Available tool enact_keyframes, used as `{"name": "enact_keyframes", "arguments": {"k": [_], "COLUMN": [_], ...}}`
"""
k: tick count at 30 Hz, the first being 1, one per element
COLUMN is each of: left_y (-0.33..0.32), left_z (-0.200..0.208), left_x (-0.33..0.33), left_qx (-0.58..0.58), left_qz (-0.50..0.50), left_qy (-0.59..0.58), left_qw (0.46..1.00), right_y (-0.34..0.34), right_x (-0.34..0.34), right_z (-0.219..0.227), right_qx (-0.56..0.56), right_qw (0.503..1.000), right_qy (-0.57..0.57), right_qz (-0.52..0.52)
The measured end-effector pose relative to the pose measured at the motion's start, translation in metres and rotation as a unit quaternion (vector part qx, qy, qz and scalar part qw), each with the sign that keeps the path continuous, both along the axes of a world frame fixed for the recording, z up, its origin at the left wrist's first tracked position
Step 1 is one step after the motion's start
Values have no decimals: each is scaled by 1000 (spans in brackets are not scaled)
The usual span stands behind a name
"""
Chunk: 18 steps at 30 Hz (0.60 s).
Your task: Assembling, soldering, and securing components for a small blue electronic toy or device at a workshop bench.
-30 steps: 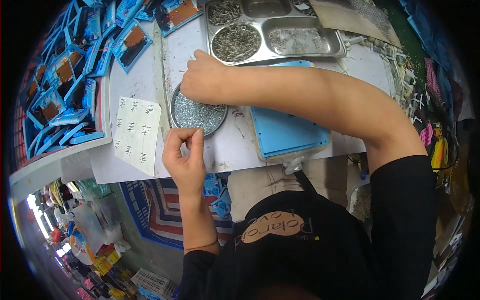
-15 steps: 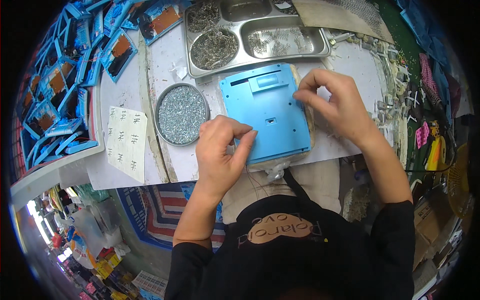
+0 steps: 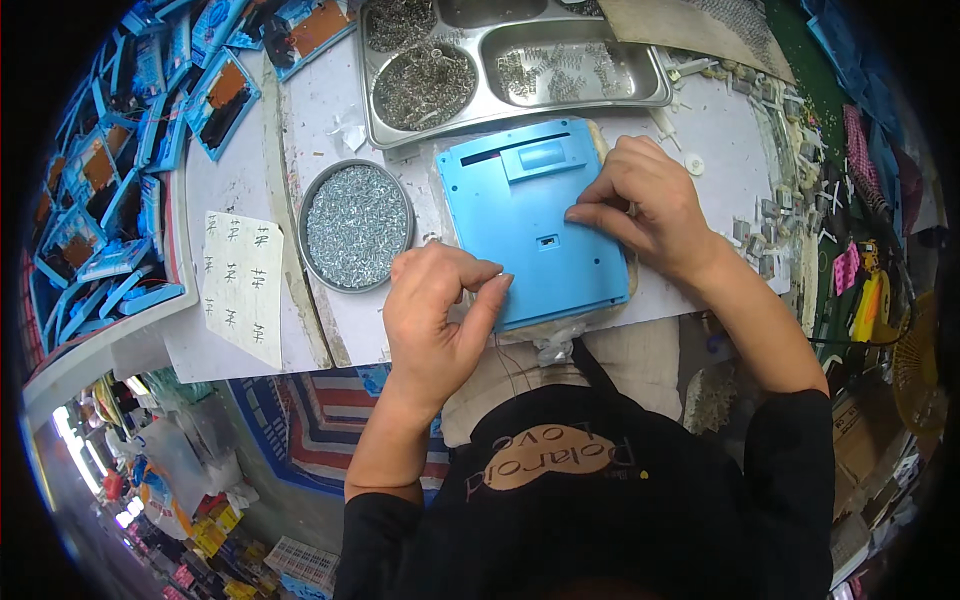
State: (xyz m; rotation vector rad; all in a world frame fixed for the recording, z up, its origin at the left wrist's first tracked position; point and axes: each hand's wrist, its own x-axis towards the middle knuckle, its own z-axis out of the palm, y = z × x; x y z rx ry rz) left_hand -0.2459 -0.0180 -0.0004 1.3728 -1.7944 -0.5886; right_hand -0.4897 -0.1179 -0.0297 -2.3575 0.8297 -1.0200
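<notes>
A flat blue plastic case (image 3: 505, 235) lies on a padded block before me, with a slot, a raised cover and several small holes facing up. My left hand (image 3: 437, 315) rests along its near left edge, thumb and forefinger pinched together. Over the right half, my right hand (image 3: 648, 205) has thumb and forefinger closed close to a hole in the case. Whatever is in either pinch is too small to make out. Left of the case stands a round dish (image 3: 303, 240) full of small silvery screws.
At the back is a metal compartment tray (image 3: 480, 118) with springs. Blue case parts (image 3: 222, 105) are heaped at the far left. A marked paper sheet (image 3: 243, 300) lies beside the dish. Small white and metal parts (image 3: 768, 215) line the table's right side.
My right hand has moved left and slightly nearer, from the case's right edge onto its surface. My left hand has barely shifted. The view has moved slightly.
</notes>
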Motion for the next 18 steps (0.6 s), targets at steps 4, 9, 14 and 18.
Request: {"name": "enact_keyframes", "arguments": {"k": [4,9,14,18], "left_y": [-3,-7,-14,-16], "left_z": [1,1,3,5], "left_x": [-4,-12,-22,-31], "left_qx": [-16,-17,-31,-38], "left_qz": [-14,-34,-58,-70], "left_qy": [-6,-7,-24,-30], "left_qw": [1000,999,998,996], "right_y": [5,6,10,6], "right_x": [1,2,5,3], "right_z": [-5,-6,-7,-6], "right_qx": [4,11,119,118], "right_qw": [999,999,989,990], "right_qy": [-32,-22,-27,-40], "right_qz": [-1,-35,-87,-67]}}
